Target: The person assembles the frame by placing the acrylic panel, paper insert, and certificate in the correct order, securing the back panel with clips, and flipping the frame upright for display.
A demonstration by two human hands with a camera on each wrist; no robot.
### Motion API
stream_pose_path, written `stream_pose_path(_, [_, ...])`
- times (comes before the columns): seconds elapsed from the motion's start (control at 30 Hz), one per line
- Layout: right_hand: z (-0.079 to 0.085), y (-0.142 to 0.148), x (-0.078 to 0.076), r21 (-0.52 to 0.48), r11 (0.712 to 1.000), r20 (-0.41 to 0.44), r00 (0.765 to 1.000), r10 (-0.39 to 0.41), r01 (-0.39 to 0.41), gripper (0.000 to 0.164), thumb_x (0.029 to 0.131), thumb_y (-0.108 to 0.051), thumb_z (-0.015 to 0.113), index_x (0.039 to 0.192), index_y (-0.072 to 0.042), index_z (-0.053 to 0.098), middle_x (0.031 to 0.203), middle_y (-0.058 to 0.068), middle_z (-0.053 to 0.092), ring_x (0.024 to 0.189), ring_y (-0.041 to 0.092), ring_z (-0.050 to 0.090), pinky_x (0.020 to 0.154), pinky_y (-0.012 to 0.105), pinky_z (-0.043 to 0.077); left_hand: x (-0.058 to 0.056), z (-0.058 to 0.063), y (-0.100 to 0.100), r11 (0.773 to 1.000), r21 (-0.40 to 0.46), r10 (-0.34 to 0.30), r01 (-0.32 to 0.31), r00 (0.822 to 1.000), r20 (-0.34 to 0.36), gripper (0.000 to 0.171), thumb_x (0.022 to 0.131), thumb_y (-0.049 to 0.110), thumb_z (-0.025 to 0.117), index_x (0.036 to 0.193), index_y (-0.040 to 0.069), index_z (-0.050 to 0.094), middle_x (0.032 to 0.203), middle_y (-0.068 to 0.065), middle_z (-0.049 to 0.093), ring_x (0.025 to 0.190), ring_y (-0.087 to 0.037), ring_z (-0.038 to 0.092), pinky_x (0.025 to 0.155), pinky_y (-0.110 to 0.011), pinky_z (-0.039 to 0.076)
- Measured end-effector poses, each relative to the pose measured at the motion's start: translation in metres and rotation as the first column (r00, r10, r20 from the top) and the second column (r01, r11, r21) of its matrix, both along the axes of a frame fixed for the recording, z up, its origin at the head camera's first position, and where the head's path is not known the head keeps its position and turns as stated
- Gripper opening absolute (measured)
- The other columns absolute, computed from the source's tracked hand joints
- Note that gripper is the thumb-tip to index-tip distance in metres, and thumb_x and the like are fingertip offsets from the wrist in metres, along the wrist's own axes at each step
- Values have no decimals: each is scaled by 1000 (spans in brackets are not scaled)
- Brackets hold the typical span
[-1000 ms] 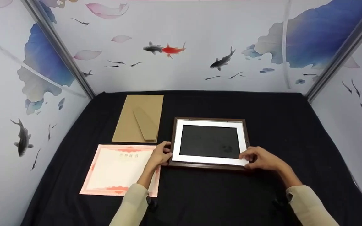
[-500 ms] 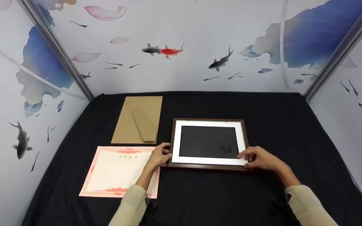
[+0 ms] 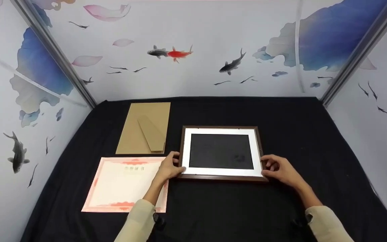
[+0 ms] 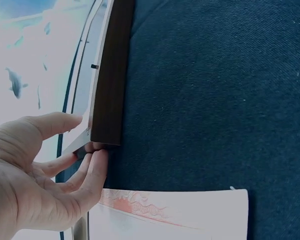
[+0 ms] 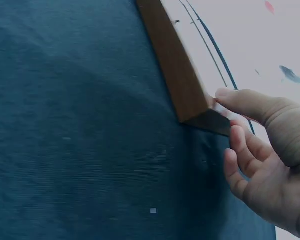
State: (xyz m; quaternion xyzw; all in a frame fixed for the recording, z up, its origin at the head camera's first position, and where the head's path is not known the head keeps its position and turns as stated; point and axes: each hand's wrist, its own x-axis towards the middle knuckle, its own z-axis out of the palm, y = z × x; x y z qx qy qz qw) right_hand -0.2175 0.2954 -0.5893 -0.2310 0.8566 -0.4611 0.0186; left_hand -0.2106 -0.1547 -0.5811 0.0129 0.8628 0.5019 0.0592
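Note:
A dark brown wooden picture frame (image 3: 225, 177) lies flat on the black cloth, a white mat (image 3: 220, 171) set inside it around a dark opening. My left hand (image 3: 168, 168) grips the frame's left side near the front corner. In the left wrist view its thumb rests over the top edge and its fingers lie against the side of the frame (image 4: 110, 80). At the right front corner my right hand (image 3: 282, 170) holds the opposite side. The right wrist view has that thumb on the corner's top edge, the fingers curled beside the end face.
Left of the frame lies a certificate (image 3: 119, 185) with a pink-red border, partly under my left forearm. Behind it is a tan backing board (image 3: 126, 134) with a folded stand (image 3: 151, 134). White printed panels (image 3: 193, 27) enclose the black-covered table (image 3: 291, 121) at back and sides.
My right fingers have moved off the mat to the frame's right outer side. The left thumb has come up onto the mat's front left corner. The head view has shifted slightly.

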Motion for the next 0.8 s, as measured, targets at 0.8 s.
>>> stream_pose_path(0.8, [-16,6,5,-36,995,144,986,-86,92,61,85,-12,84,138,2,57,101,16,61,81,24,61,69,29,52,2,0,-11,982,150,-124,116,991,46,69,80,-13,74,141,-13,42,122,-34,55,101,-47,65,79,-43,57])
